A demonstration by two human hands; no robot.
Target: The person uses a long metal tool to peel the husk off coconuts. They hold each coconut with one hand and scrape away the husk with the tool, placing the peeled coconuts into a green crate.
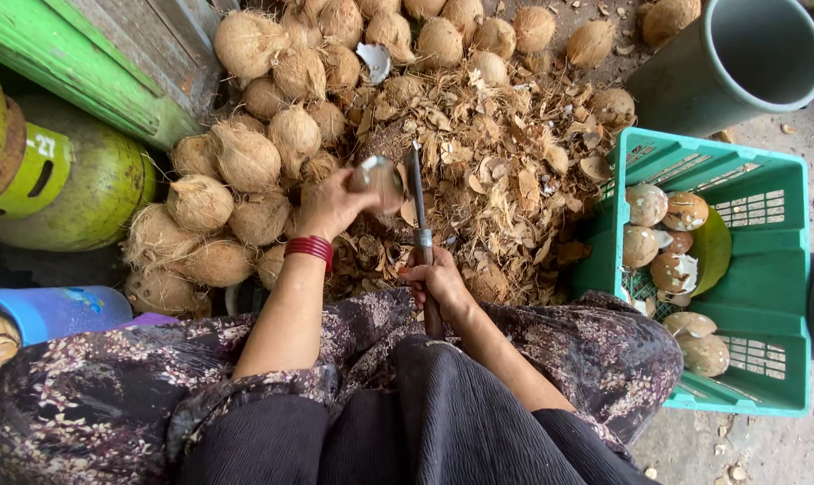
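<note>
Nearest, the right hand [438, 280] gripped a knife [420, 211] by its handle, blade pointing away. Just left, the left hand [331, 205] clasped a partly pared coconut [377, 177] against the blade: hard, rounded, probably heavy, best cupped whole.

Rough fibrous coconuts [245, 157], a dull metal blade [417, 189], a smooth glossy green plastic crate [766, 296].

Bare concrete floor [766, 440] under daylight, littered with husk scraps [506, 171] ahead of my hands. A green wooden board [84, 63] leans far left (paint worn). A grey pipe [739, 63] stands well to my right.
</note>
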